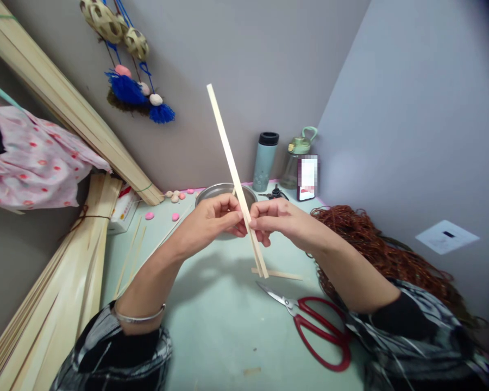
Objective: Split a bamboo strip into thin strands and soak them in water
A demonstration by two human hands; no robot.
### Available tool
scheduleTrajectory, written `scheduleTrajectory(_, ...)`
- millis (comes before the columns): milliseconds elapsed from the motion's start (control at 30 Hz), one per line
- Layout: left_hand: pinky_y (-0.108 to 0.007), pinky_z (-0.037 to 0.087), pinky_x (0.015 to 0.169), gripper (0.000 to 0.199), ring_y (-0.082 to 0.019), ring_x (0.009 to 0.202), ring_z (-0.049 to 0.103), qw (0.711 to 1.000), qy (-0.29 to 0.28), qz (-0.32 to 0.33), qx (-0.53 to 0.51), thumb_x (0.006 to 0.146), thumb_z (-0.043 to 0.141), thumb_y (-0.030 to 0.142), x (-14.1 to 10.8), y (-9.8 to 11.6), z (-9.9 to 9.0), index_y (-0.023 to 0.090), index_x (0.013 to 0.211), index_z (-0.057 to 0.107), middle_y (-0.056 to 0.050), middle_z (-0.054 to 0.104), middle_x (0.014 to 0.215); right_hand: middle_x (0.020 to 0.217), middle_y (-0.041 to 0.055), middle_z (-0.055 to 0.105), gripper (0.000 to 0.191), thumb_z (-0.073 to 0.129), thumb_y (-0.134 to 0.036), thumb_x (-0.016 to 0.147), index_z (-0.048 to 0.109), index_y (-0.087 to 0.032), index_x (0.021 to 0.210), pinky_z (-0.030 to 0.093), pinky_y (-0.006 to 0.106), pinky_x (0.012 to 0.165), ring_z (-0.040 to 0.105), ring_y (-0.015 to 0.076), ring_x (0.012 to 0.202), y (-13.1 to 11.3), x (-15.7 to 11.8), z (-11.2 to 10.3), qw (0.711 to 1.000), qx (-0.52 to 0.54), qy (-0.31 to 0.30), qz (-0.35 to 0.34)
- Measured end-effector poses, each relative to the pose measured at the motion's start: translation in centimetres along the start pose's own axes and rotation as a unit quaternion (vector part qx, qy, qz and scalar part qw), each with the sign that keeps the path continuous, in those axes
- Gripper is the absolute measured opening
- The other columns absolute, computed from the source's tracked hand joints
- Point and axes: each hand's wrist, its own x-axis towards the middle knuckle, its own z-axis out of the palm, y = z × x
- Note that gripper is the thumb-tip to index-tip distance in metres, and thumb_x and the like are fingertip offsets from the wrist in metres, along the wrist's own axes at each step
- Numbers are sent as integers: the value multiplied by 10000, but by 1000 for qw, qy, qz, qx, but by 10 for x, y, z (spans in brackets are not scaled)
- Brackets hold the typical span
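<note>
Pale flat bamboo strips [227, 147] rise at a slant between my hands, with their lower ends slightly fanned apart. My left hand [220, 218] pinches them from the left side, thumb against the strips. From the right, my right hand [274, 218] also pinches them at about the same height. Behind my hands is a round metal bowl [217, 190], partly hidden. Below the strips' lower ends, a short strip piece [284, 275] lies on the pale green table [215, 331]. Scissors with red handles [309, 323] rest on the table at the lower right.
Bundles of long strips [69, 103] lean at the left beside a spotted cloth [36, 157]. A blue tumbler [265, 163], a green-lidded bottle [295, 157] and a phone [307, 178] stand at the back. Brown cord [375, 255] is heaped at the right.
</note>
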Motion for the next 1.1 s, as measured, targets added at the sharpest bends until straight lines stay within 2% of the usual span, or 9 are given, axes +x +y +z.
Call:
scheduleTrajectory(167, -285, 592, 781, 185, -134, 784, 708, 1000, 10, 5, 0, 911, 678, 333, 0, -1, -2, 159, 886, 621, -15, 714, 848, 742, 3, 659, 230, 713, -343, 864, 627, -169, 741, 481, 228, 612, 583, 96, 629, -3, -2, 3, 998, -52, -3, -26)
scheduleTrajectory(367, -294, 588, 794, 191, -143, 806, 717, 1000, -18, -5, 4, 919, 674, 346, -1, -1, 0, 167, 895, 612, -36, 742, 869, 712, -2, 642, 256, 708, -375, 882, 633, -168, 751, 464, 225, 609, 565, 95, 623, -3, -2, 4, 997, -62, 8, -40)
scheduleTrajectory(600, -322, 581, 826, 162, -178, 895, 719, 999, -46, -6, 28, 915, 661, 316, -1, 0, 2, 158, 924, 626, -76, 749, 940, 585, -13, 615, 282, 744, -395, 811, 627, -171, 686, 467, 226, 526, 561, 103, 541, 1, 2, 1, 1000, 18, -22, 7)
scheduleTrajectory(833, -300, 596, 801, 178, -147, 832, 700, 1000, 2, 5, 19, 922, 656, 338, 0, -1, -3, 163, 903, 630, -29, 705, 883, 679, -2, 648, 218, 692, -330, 866, 649, -169, 727, 494, 225, 604, 598, 102, 619, -2, -1, 3, 999, -43, -22, -8)
scheduleTrajectory(1000, -318, 598, 826, 192, -156, 844, 709, 1000, -26, -10, 13, 923, 665, 354, -1, -2, -3, 166, 949, 639, -45, 721, 899, 703, -6, 647, 211, 682, -322, 867, 632, -170, 729, 470, 225, 601, 569, 91, 605, -3, -1, 5, 998, -54, 11, -21)
scheduleTrajectory(1100, -309, 588, 818, 170, -157, 841, 702, 999, -30, -9, 22, 911, 672, 323, -1, -2, -1, 157, 937, 646, -49, 717, 880, 653, -8, 635, 249, 717, -360, 837, 627, -171, 703, 470, 228, 569, 567, 97, 577, -1, 0, 4, 1000, -27, -6, -4)
